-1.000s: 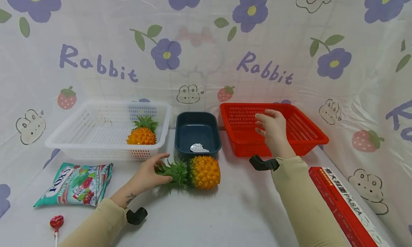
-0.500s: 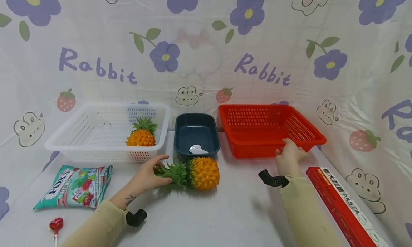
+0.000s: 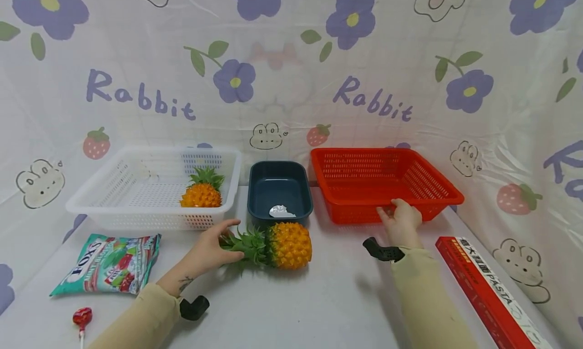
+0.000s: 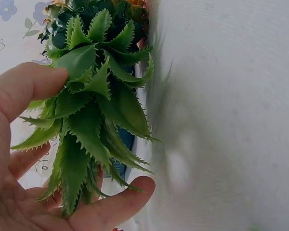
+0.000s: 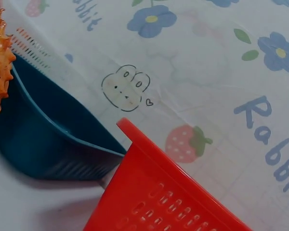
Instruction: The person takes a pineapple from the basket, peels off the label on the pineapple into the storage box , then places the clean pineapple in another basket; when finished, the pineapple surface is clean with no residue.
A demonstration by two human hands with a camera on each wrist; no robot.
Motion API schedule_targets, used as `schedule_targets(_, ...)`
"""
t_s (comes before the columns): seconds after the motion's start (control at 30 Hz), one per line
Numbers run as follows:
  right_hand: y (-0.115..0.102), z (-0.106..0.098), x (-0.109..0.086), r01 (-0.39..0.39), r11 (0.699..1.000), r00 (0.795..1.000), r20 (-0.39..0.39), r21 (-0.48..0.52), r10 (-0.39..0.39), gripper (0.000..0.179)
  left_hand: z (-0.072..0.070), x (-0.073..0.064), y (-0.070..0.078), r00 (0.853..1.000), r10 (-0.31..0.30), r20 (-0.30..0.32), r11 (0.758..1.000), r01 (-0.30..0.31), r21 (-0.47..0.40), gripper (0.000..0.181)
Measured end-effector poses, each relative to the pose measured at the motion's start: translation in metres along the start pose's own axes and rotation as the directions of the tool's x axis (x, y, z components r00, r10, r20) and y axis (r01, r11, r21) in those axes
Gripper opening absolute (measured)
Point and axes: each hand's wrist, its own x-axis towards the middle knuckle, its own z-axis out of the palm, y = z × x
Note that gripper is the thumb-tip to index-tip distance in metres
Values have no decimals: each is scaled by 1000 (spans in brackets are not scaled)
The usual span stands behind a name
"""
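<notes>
A toy-like pineapple (image 3: 291, 245) lies on its side on the table, its leaves pointing left. My left hand (image 3: 207, 253) is around the tips of the green crown (image 4: 94, 110), thumb and fingers spread apart; the thumb touches a leaf in the left wrist view. My right hand (image 3: 407, 222) is at the front rim of the red basket (image 3: 350, 212), fingertips at the edge; whether they press it is hard to tell. The right wrist view shows the red basket and the dark blue bin (image 5: 53, 149), but not the hand.
A white basket (image 3: 152, 220) at the back left holds another pineapple (image 3: 202, 194). Inside the dark blue bin lies a white scrap (image 3: 281, 211). A green candy bag (image 3: 107, 264) and a red lollipop (image 3: 82, 316) are at left, a pasta box (image 3: 492, 293) at right.
My right hand has come down from above the red basket to its front rim, then shifted slightly left along it. The left hand and the pineapple have stayed in place.
</notes>
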Motion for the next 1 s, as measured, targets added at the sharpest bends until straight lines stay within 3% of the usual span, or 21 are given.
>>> schedule_targets(0.13,2,1,2,8,999,999,41,51,-10,73,0,0,0,1000,-2,5,1000,2,-5,71)
schedule_targets(0.3,7,3,1,25,1000,999,40,18,-26,82,0,0,0,1000,0,11,1000,0,2,72)
schedule_targets(0.53,8,2,2,41,999,998,46,-17,-40,75,-2,-2,10,998,-41,52,997,38,67,78)
schedule_targets(0.63,9,2,3,42,999,998,48,-22,-41,72,-7,-5,25,993,-88,78,983,74,169,86)
schedule_targets(0.77,9,2,4,43,999,998,44,-20,-42,70,-14,-7,55,987,-131,94,947,97,305,91)
schedule_targets(0.9,8,1,5,45,999,998,40,-9,-44,73,-16,-3,88,985,-131,109,929,84,360,89)
schedule_targets(1.0,8,1,5,48,999,998,38,-13,-47,77,-11,5,104,984,-118,135,923,59,379,88)
